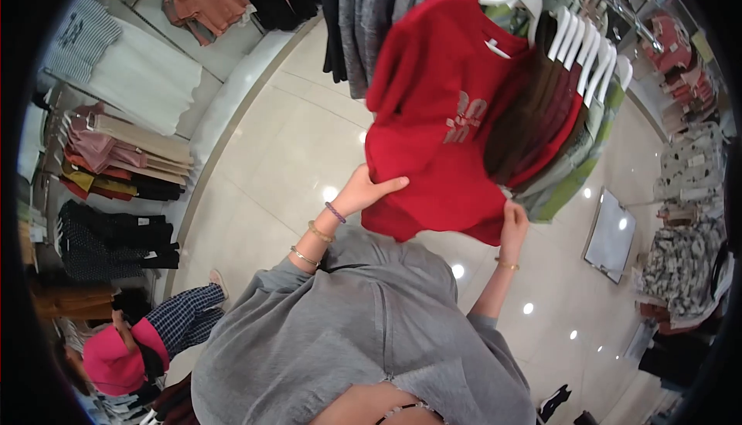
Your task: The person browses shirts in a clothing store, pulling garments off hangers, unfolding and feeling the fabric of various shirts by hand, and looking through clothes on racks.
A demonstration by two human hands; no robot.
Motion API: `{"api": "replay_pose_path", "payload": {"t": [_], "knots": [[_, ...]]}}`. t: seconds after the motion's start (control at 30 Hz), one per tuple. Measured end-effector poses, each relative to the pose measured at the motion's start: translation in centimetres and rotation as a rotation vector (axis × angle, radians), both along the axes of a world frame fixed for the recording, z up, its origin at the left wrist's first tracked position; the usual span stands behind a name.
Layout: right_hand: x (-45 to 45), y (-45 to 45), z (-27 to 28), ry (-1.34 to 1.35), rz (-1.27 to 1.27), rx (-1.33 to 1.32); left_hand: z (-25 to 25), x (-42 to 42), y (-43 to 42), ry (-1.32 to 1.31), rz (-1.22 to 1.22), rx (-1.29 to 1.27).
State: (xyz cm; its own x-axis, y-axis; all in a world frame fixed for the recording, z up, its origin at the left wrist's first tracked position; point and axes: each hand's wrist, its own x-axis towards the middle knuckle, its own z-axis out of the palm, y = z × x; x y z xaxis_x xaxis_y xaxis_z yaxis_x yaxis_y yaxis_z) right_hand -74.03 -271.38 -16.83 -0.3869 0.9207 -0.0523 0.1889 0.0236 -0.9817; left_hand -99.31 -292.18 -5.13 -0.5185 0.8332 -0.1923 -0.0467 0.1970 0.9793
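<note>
The left hand's fingers (391,185) pinch the red T-shirt (433,170) at its side, thumb on top; the right hand (514,224) grips the opposite hem corner. Above both, its white hanger (525,0) sits beside more hangered tops (572,108), rightward and close.

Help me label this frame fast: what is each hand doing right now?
Left hand: closed on the side of the red fabric shirt with pale lettering, thumb in front.
Right hand: closed, pinching the same shirt's lower corner.
</note>
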Motion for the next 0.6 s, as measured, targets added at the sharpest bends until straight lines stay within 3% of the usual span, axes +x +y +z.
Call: {"api": "replay_pose_path", "payload": {"t": [0.07, 0.1, 0.13, 0.2, 0.27, 0.37, 0.47, 0.6], "knots": [[-1.3, -1.8, -0.8, -0.075, 0.074, 0.049, -0.3, -0.6, 0.3, 0.017, -0.069, -0.005], [-1.8, -2.9, 0.7, -0.127, 0.173, -0.151, -1.0, -1.0, 0.5, 0.032, -0.127, -0.013], [-1.8, -3.3, -1.7, -0.141, 0.249, -0.016, -1.4, -1.5, 0.5, 0.047, -0.185, -0.023], [-2.6, -5.0, -2.1, -0.246, 0.385, -0.047, -2.6, -2.7, 0.6, 0.277, -0.303, -0.048], [-3.4, -6.7, -1.6, -0.307, 0.502, -0.123, -4.5, -4.8, 0.8, 0.328, -0.456, -0.111], [-5.6, -9.0, -0.6, -0.420, 0.523, -0.181, -3.8, -8.1, 0.8, 0.287, -0.459, -0.084], [-8.9, -10.8, 0.9, -0.451, 0.438, -0.110, -3.7, -14.3, 1.1, 0.105, -0.232, 0.111], [-14.1, -12.0, 2.6, -0.456, 0.440, -0.180, -1.4, -24.7, 3.4, 0.569, 0.678, 0.210]]}}
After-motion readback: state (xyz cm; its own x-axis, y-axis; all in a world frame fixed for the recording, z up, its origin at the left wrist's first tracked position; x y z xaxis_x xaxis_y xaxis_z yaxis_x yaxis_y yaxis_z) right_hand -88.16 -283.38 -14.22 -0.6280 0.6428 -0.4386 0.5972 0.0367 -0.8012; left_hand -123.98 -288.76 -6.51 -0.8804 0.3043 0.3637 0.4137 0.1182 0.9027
